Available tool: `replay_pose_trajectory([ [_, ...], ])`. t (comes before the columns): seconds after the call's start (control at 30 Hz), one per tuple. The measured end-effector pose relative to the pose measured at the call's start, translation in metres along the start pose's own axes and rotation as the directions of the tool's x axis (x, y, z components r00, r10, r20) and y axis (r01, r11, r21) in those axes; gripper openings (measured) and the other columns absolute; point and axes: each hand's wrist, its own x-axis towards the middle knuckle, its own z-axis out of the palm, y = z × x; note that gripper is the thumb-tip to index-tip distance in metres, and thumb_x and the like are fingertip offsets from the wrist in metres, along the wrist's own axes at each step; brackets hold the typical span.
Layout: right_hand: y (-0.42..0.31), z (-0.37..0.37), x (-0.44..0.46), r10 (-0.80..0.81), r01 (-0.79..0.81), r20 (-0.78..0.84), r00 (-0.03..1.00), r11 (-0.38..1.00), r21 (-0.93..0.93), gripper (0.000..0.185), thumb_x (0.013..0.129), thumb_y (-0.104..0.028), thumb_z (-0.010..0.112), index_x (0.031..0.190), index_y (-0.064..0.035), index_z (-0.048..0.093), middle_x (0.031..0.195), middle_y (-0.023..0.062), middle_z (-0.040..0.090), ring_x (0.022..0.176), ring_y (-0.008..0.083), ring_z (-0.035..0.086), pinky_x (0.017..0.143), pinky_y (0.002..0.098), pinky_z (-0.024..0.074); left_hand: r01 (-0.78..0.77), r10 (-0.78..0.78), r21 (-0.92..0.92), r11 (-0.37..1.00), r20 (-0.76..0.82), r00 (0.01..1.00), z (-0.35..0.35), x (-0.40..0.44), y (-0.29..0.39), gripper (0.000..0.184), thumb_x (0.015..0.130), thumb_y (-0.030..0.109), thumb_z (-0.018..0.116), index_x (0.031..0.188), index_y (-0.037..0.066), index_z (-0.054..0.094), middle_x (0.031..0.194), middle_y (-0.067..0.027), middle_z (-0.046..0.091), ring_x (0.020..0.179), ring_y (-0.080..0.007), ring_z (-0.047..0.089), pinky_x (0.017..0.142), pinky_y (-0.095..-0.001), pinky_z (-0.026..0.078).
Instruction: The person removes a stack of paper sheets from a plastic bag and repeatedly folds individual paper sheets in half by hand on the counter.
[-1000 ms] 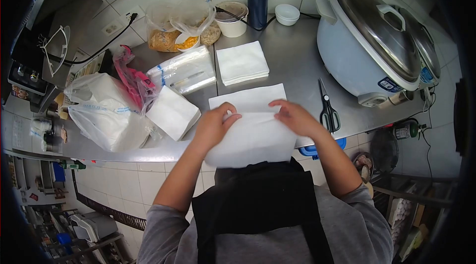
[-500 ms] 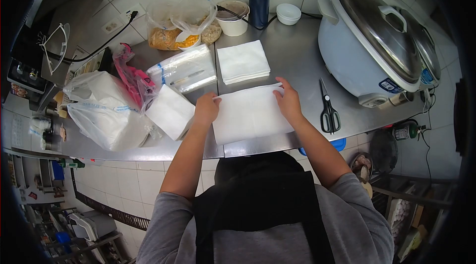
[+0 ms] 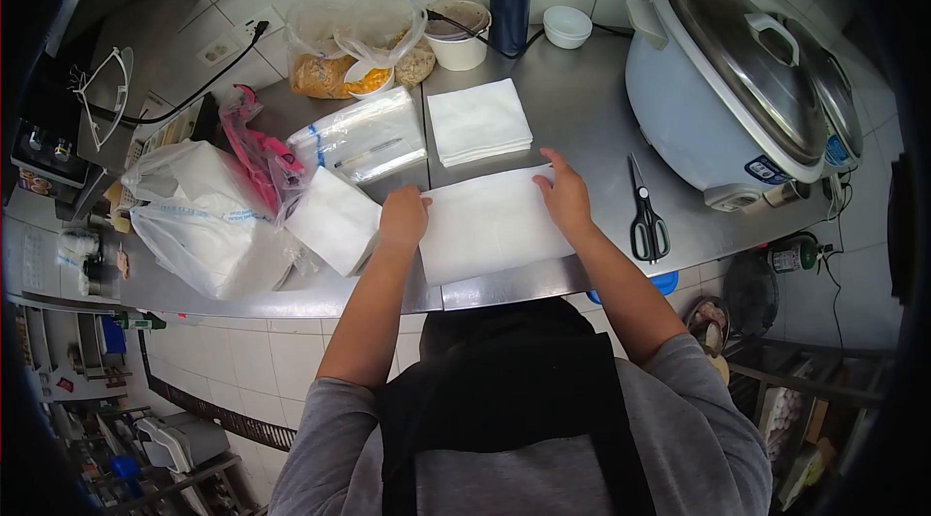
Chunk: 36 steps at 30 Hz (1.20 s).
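Observation:
A folded white sheet (image 3: 497,225) lies on the steel counter in front of me, cloth or paper, I cannot tell which. My left hand (image 3: 405,215) closes on its left edge, with the fingertips partly hidden. At the far right corner my right hand (image 3: 566,194) grips the sheet, thumb on the near side and index finger along the edge. Just beyond it sits a neat stack of folded white sheets (image 3: 478,121). Left of my left hand is another white folded pile (image 3: 335,220), lying askew. Black-handled scissors (image 3: 648,220) rest to the right.
A large rice cooker (image 3: 718,99) stands at the right. Along the wall are a dark blue bottle (image 3: 510,2), white bowls (image 3: 567,26), a lidded tub (image 3: 458,46) and food bags (image 3: 320,70). Plastic packs (image 3: 373,133) and a white bag (image 3: 208,235) occupy the left.
The view has shifted very slightly. The sheet's far edge, raised a little at the right corner before, now looks flatter; both hands stay at its sides.

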Motion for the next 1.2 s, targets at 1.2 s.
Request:
replay_pose_trajectory([
  [1.2, -0.051, 0.04, -0.076, -0.593, 0.688, 0.39, 0.704, 0.707, -0.167, 0.055, 0.089, -0.045, 0.062, 0.139, -0.0252, 0.051, 0.149, 0.002, 0.042, 0.14, 0.0294, 0.035, 0.112, 0.0584, 0.024, -0.004, 0.042, 0.191, 0.982, -0.195, 0.98, -0.065, -0.062, -0.006, 0.031, 0.074, 0.013, 0.077, 0.094, 0.003, 0.054, 0.098, -0.0134, 0.055, 0.091, -0.0331, 0.057, 0.079, -0.0423, 0.05],
])
